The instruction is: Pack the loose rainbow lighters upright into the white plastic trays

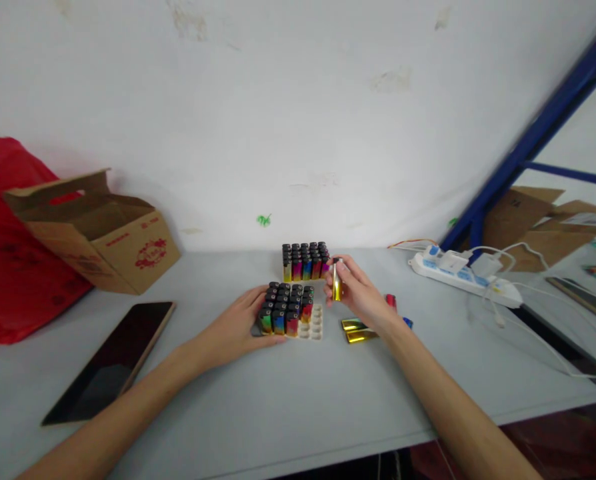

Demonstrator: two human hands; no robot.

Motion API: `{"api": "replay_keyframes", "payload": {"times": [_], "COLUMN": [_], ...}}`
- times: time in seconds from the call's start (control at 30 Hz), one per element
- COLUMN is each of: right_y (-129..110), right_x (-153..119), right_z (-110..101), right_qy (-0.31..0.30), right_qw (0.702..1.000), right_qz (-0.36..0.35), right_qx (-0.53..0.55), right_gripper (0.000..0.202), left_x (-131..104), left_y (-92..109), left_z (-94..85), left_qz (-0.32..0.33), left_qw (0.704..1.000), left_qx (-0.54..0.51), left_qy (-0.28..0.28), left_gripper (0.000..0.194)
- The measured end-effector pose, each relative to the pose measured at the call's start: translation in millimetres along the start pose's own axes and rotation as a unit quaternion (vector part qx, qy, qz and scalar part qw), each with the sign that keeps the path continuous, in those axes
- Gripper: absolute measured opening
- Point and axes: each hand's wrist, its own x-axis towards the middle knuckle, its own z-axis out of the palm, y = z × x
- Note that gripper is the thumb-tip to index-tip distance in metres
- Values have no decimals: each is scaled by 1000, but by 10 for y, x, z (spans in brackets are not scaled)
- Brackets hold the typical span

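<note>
My right hand [355, 287] pinches a gold lighter [337, 283] upright, above the table and right of a white tray [317, 327]. Several black-topped lighters [279, 319] stand in that tray, with bare slots along its right side. My left hand [238, 323] rests around the tray's left side, its thumb along the front edge and its fingers behind. Behind stands a second group of upright lighters [307, 267]. Gold lighters [361, 335] lie on the table by my right wrist, with a red lighter [391, 301] and a blue one [408, 323] partly hidden there.
A dark tablet [113, 360] lies at the left, near an open cardboard box [123, 247] and a red bag [18, 247]. At the right are a power strip [465, 280] with white cables and a blue metal frame [523, 150].
</note>
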Motion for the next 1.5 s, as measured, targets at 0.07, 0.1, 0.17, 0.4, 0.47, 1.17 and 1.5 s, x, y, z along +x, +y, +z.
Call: {"api": "replay_keyframes", "payload": {"times": [0.07, 0.1, 0.17, 0.4, 0.47, 1.17, 1.5], "right_y": [26, 36, 53, 139, 182, -33, -99], "right_x": [-2, -2, -1, -26, -42, -196, -382], "right_z": [60, 80, 104, 171, 189, 92, 118], "right_qy": [-25, -37, -53, 18, 59, -21, -103], "right_qw": [1000, 999, 998, 988, 974, 887, 890], "right_qz": [7, 7, 7, -21, -53, -179, -126], "right_qx": [-15, -22, -35, -153, -212, -425, -426], "right_gripper": [80, 80, 81, 84, 87, 59, 61], "left_x": [4, 7, 15, 18, 18, 27, 18], "left_y": [10, 17, 33, 54, 56, 66, 87], "left_z": [-3, -6, -10, -27, -29, -26, -30], "left_qz": [1, 0, -2, 0, -3, -20, -23], "left_qw": [1000, 1000, 1000, 1000, 1000, 1000, 999], "left_qx": [-5, -7, -11, -13, -13, -15, -23], "left_qy": [3, 5, 5, -4, -4, -2, -2], "left_gripper": [92, 91, 90, 94, 95, 98, 96]}}
